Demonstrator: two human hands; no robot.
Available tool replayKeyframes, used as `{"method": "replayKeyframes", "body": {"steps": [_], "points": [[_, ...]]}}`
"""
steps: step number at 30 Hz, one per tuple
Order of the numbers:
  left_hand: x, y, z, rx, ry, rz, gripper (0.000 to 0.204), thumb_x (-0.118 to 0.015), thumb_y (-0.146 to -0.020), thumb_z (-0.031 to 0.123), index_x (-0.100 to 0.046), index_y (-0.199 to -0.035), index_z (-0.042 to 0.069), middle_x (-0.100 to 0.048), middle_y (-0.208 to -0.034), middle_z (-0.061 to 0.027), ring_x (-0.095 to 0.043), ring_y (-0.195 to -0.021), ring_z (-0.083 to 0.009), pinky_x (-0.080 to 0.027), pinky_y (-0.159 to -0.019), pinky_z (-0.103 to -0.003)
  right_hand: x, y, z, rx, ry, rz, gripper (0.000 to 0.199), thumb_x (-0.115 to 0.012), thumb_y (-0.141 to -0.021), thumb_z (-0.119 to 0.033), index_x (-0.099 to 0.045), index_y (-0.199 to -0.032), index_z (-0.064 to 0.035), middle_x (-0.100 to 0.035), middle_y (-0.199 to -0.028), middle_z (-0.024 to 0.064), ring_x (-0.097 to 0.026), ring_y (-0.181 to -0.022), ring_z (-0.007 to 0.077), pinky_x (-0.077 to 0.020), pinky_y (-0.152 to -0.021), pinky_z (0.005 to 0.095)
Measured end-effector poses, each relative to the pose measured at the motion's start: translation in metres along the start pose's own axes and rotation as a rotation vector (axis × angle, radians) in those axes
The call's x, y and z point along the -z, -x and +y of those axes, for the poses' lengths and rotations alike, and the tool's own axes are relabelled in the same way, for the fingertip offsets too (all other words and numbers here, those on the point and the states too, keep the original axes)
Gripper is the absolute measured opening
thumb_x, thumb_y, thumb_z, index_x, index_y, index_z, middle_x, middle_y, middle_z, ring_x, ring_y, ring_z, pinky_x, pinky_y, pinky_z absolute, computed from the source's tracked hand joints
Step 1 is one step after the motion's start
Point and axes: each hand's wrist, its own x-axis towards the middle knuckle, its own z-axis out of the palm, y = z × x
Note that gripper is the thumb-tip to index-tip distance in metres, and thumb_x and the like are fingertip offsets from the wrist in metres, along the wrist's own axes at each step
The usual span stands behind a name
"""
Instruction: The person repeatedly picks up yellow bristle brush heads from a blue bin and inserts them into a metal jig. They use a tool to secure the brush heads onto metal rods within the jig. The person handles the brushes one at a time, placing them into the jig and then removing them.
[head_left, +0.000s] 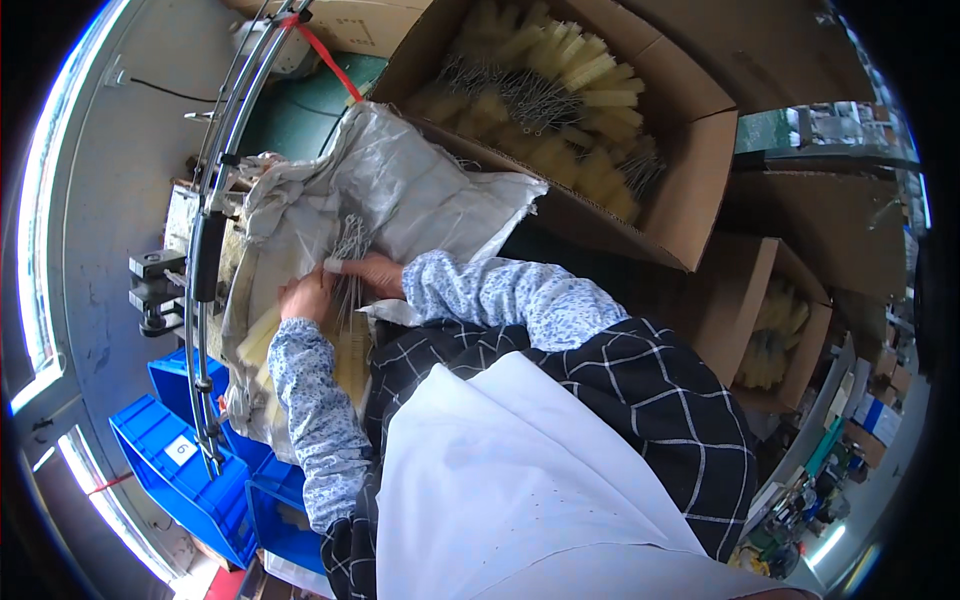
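A bundle of brushes with looped, twisted-wire handles (352, 238) stands before me on a white woven sack (400, 170). Pale yellow bristles (350, 362) show below the wires, partly behind my left sleeve. My left hand (308, 296) is closed at the left side of the wires, its fingertips mostly hidden. From the right, my right hand (378, 273) reaches round the same wires with fingers bent closed. A small whitish piece (334, 266) shows between the hands; I cannot tell what it is.
A large cardboard box (705, 165) full of similar brushes is at the far right, with a smaller brush box (745, 310) nearer. Metal rods (212, 180) and a clamp-like block (157, 290) rise at left, above blue bins (190, 500). A red strap (330, 62) hangs behind.
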Motion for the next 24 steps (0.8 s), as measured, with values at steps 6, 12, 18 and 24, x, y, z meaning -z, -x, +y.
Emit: {"method": "replayKeyframes", "body": {"steps": [6,12,18,24], "points": [[0.053,0.027,0.037,-0.055,-0.007,0.149,0.038,-0.037,-0.086,0.042,-0.053,-0.098,0.009,-0.061,-0.096,-0.0133,-0.053,-0.094,-0.0284,-0.035,-0.082,-0.041,-0.024,0.011,-0.013,0.306,-0.245,-0.016,0.023,-0.058,-0.080,-0.015,-0.055,-0.100,-0.0033,-0.059,-0.094,0.0079,-0.059,-0.082,0.0200,-0.0498,-0.073,0.0322],[0.101,0.039,0.064,-0.252,0.195,0.484,0.040,-0.050,-0.080,0.038,-0.051,-0.103,0.005,-0.060,-0.094,-0.0145,-0.053,-0.093,-0.0287,-0.033,-0.085,-0.038,-0.055,0.040,-0.074,0.510,-0.106,0.010,0.020,-0.051,-0.083,-0.012,-0.053,-0.100,-0.0016,-0.058,-0.094,0.0077,-0.058,-0.084,0.0176,-0.0491,-0.075,0.0316],[0.180,0.112,0.096,-0.596,0.476,1.087,0.043,-0.055,-0.081,0.023,-0.044,-0.117,0.002,-0.050,-0.116,-0.0172,-0.048,-0.108,-0.0306,-0.037,-0.091,-0.039,-0.024,0.093,-0.193,1.150,0.564,0.161,0.027,-0.041,-0.091,-0.025,-0.054,-0.102,-0.0049,-0.057,-0.099,0.0059,-0.055,-0.092,0.0153,-0.0443,-0.082,0.0300],[0.177,0.148,0.080,-0.576,0.894,1.087,0.038,-0.053,-0.083,0.017,-0.044,-0.117,0.002,-0.052,-0.113,-0.0173,-0.053,-0.101,-0.0251,-0.039,-0.089,-0.037,-0.024,0.249,-0.327,1.521,0.574,0.284,0.026,-0.057,-0.078,-0.026,-0.057,-0.091,-0.0037,-0.061,-0.087,0.0094,-0.058,-0.086,0.0242,-0.0463,-0.081,0.0381]]}}
